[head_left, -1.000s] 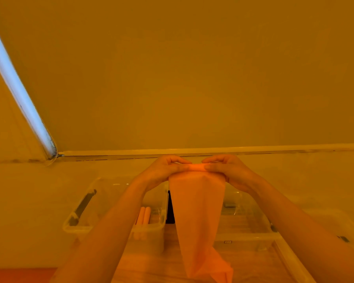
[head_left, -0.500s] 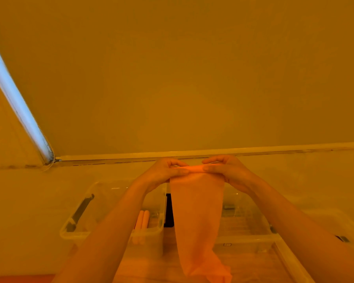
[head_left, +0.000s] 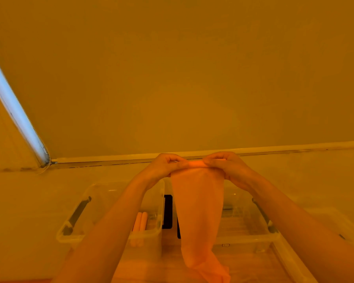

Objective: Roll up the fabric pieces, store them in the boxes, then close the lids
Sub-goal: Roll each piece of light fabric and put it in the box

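Plain wall behind, left hand (head_left: 164, 167) and right hand (head_left: 228, 167) raised, grips pinching fabric (head_left: 198, 205) top edge

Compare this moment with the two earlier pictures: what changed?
Little changed. Both hands, left hand and right hand, still pinch the fabric piece by its rolled top edge; the hanging tail looks slightly shorter. The rolls stay in the left box.

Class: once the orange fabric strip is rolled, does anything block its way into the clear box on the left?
Nothing visible does. The clear plastic box is open-topped, with two rolls inside; both hands hold the orange fabric strip above the boxes.
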Tool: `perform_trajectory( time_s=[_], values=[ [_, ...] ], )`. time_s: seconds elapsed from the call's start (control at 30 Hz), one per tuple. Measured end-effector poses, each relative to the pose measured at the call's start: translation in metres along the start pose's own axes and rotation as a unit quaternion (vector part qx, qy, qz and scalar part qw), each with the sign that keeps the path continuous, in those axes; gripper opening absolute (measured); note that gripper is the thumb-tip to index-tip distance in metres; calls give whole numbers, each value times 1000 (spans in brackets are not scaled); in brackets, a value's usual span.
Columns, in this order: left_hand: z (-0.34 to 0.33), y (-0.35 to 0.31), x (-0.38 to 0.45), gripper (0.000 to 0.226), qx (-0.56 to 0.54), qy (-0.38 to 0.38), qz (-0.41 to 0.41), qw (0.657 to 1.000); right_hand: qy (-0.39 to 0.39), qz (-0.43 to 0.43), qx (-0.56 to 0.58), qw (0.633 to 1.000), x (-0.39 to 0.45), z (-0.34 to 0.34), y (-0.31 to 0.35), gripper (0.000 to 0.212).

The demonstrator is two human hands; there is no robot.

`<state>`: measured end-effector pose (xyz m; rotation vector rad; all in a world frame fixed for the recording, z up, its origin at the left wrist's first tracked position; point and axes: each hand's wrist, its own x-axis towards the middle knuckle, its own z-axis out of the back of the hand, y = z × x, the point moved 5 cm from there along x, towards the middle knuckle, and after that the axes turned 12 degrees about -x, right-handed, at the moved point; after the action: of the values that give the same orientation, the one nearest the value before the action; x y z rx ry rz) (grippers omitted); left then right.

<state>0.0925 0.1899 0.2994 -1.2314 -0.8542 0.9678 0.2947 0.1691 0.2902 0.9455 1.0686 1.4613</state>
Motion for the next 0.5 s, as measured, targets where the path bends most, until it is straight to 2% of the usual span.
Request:
perform_trajectory(
  time_s=[0.13, 0.23, 0.33, 0.5],
  values=[
    [1, -6, 1, 9, 0, -10, -8, 1000, -17, 7, 16, 1000, -3, 5, 8, 20],
    [-1, -16, 1, 8, -37, -13, -34, 999, 8, 3, 60, 998, -5, 6, 11, 28],
    [-1, -28, 1, 11, -52, -17, -52, 997, 36, -2, 53, 998, -6, 6, 17, 26],
    [1, -58, 2, 17, -41, -26, -79, 996, 12, 28, 1, 1000, -7, 20, 50, 18]
  ],
)
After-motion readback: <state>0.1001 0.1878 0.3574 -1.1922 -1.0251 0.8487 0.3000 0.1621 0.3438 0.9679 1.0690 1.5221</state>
